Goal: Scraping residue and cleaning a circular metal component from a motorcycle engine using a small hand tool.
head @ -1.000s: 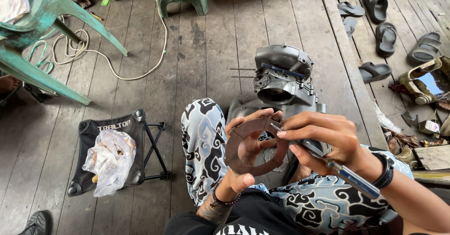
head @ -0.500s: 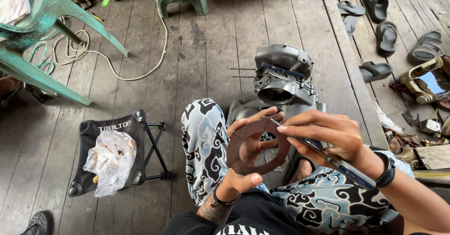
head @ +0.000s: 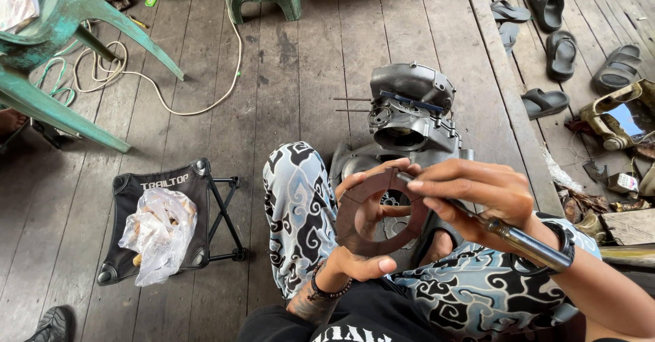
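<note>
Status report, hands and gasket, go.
Left hand holds brown ring gasket upright. Right hand grips metal tool, tip at gasket's top edge. Engine case behind on wooden floor, nothing in the way.

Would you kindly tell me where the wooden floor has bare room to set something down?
Bare planks lie between the white cord, grey engine block and black folding stool. Crowded: right edge, with dark sandals and scrap.

A crumpled clear plastic bag [head: 158, 236] lies on the black folding stool [head: 147, 198] (white lettering on its seat).
</note>
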